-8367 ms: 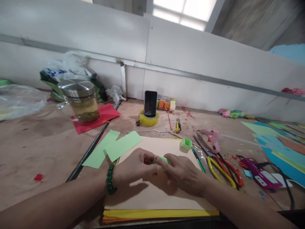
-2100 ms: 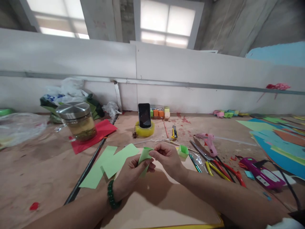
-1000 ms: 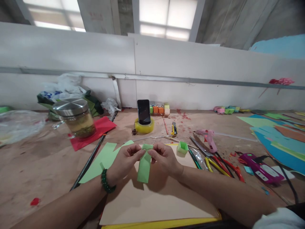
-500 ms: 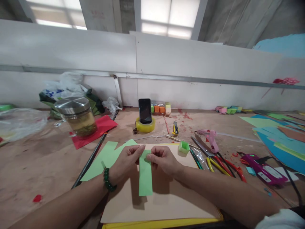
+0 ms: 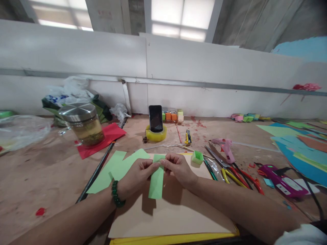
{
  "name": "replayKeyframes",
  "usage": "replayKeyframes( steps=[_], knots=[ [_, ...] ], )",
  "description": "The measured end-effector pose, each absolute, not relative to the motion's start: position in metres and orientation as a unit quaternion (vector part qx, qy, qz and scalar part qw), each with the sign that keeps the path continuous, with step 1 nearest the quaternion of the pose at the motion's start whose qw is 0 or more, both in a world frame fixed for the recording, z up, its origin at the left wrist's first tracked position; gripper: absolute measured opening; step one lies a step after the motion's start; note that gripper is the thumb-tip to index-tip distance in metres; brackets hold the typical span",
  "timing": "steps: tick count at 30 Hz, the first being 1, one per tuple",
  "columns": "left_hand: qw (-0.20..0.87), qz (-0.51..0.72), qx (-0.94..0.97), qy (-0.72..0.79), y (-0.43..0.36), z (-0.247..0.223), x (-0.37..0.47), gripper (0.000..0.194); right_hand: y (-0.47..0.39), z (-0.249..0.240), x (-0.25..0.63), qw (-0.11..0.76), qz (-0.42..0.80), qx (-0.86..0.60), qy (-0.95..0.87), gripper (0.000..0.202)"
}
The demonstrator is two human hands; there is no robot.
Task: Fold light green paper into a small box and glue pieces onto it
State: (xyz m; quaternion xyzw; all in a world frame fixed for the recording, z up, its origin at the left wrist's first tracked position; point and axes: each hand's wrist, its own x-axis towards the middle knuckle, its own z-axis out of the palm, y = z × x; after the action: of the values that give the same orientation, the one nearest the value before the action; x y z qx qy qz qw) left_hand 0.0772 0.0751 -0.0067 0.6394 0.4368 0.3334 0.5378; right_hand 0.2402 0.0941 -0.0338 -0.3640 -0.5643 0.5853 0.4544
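The tan card sheet serves as the reference landmark; it lies nearest the viewer on a stack whose yellow edge shows at the front, partly cut off by the lower frame border. Above the far half of this sheet, the green paper strip is held off the surface. Its long axis runs from the viewer outward, with the free end hanging toward the viewer and the far end folded over between the fingers. The left hand pinches the strip's far end from the left; the right hand pinches the same end from the right. Both grips are narrow and closed on the paper. The fold itself is mostly hidden behind the fingertips.

Left of the sheet lie two loose green paper pieces and a dark rod. Just beyond the sheet's far right corner stands a small green paper box. Right of the sheet lie scissors and a pink glue gun. Beyond the sheet, a phone stands upright in a yellow tape roll. Far left of the sheet stands a lidded glass jar.

The worktop is brown, stained board. A white panel wall backs it, with windows above.
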Motion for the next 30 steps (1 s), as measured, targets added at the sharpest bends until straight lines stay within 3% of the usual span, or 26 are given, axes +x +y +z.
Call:
replayKeyframes(
  steps=[9,16,25,27,30],
  knots=[
    [0.598,0.312,0.592,0.442,0.072,-0.006,0.08,0.054,0.097,-0.035,0.24,0.479,0.578,-0.353,-0.558,0.048],
    [0.597,0.333,0.57,0.457,0.07,-0.008,0.08,0.056,0.104,-0.035,0.242,0.521,0.58,-0.36,-0.512,0.045],
    [0.561,0.311,0.603,0.474,0.073,-0.013,0.079,0.047,0.106,-0.035,0.243,0.513,0.564,-0.382,-0.523,0.041],
    [0.526,0.338,0.625,0.467,0.072,-0.013,0.079,0.037,0.108,-0.036,0.244,0.498,0.547,-0.394,-0.545,0.041],
    [0.347,0.4,0.7,0.479,0.069,-0.015,0.079,0.036,0.112,-0.041,0.246,0.436,0.505,-0.433,-0.606,0.039]
  ],
)
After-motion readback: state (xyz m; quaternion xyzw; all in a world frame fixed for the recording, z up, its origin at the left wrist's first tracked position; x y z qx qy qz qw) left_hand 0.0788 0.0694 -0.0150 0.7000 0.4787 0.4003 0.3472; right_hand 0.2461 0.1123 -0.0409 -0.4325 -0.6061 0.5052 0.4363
